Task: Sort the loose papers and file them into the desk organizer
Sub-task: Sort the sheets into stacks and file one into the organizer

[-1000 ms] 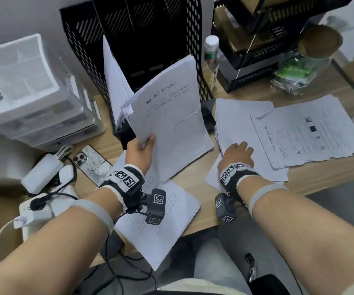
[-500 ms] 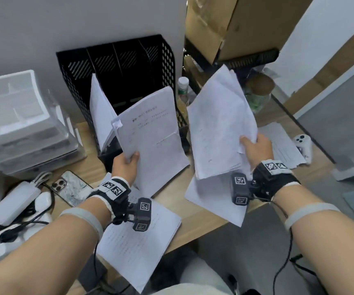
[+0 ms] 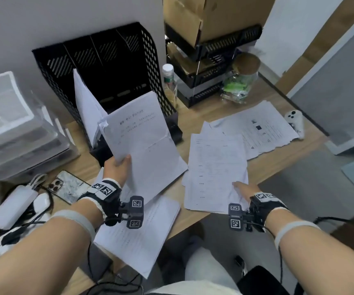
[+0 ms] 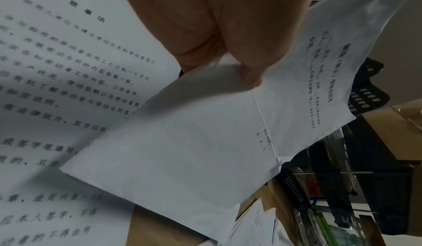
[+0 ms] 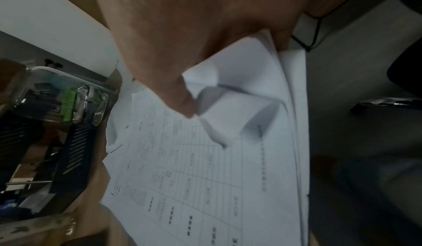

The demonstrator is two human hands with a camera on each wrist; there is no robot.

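My left hand [image 3: 120, 162] grips the lower edge of a creased sheaf of printed papers [image 3: 142, 143] and holds it tilted up in front of the black mesh desk organizer [image 3: 108, 58]. In the left wrist view its thumb [image 4: 239, 54] presses on that sheaf [image 4: 182, 141]. A few sheets [image 3: 84, 107] stand in the organizer's left slot. My right hand [image 3: 240, 187] pinches the near corner of a second paper stack [image 3: 214, 167], which lies flat at the desk's front edge. In the right wrist view the thumb [image 5: 180, 94] bends that stack's corner [image 5: 228, 91] upward.
More sheets lie under my left wrist [image 3: 137, 237] and at the right [image 3: 257, 130], beside a white controller [image 3: 295, 122]. Clear plastic drawers [image 3: 12, 128], a phone [image 3: 67, 186] and a power bank [image 3: 12, 207] sit left. A bottle [image 3: 168, 81], a jar [image 3: 240, 81] and a black rack [image 3: 210, 60] stand behind.
My right hand picked a stack up off the desk, raised it, then brought it back down flat at the front edge. The left hand kept its sheaf up.
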